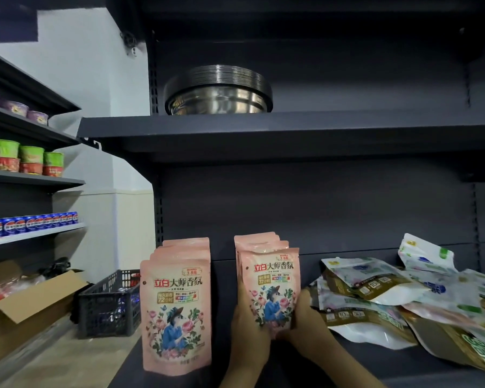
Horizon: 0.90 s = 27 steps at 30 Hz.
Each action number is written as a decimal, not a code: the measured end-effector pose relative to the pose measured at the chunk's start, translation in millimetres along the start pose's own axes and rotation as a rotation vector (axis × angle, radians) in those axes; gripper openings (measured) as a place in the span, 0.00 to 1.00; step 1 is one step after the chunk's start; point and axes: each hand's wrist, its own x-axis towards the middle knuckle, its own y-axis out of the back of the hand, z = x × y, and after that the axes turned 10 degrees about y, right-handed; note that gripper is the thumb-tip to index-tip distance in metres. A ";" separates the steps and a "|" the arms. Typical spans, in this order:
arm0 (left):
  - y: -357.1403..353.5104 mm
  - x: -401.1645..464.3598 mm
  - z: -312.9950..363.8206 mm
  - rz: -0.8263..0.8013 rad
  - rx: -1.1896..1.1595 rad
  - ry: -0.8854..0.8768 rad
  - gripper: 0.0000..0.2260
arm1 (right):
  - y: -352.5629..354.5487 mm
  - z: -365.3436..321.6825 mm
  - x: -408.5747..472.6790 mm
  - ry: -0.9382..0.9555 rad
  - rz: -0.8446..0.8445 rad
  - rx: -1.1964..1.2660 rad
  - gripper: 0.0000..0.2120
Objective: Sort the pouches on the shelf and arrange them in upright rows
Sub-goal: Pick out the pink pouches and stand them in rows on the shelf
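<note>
Gripping a pink pouch (269,287) upright, both hands (251,329) seemingly rest on the dark shelf (347,368).

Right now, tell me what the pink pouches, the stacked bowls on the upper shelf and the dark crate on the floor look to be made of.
Pink flower-printed pouches: glossy plastic film, probably; light glints on the wrinkled fronts.
Stacked round silver bowls: polished metal, likely stainless steel; mirror-like reflections on the wall.
Dark lattice-sided crate: moulded plastic, seemingly matte; open grid walls.
</note>
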 end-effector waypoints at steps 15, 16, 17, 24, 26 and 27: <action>2.0 -2.4 0.8 0.027 0.071 0.032 0.42 | -11.9 8.8 -3.4 0.084 0.086 0.029 0.24; 2.5 -1.9 -0.1 0.024 0.079 0.033 0.42 | -12.2 8.6 -3.2 0.092 0.088 0.026 0.24; 2.6 -1.9 -1.0 0.023 0.088 0.033 0.43 | -12.7 9.7 -2.8 0.097 0.088 0.026 0.24; 1.5 -5.1 0.9 0.080 0.165 0.041 0.44 | -12.8 9.9 -5.2 0.081 0.100 0.046 0.25; 1.0 -5.1 3.2 0.149 0.176 0.008 0.45 | -11.0 8.0 -6.0 0.046 0.098 0.079 0.27; 0.5 -6.2 4.9 0.175 0.186 -0.013 0.46 | -9.8 6.7 -7.1 0.038 0.104 0.086 0.28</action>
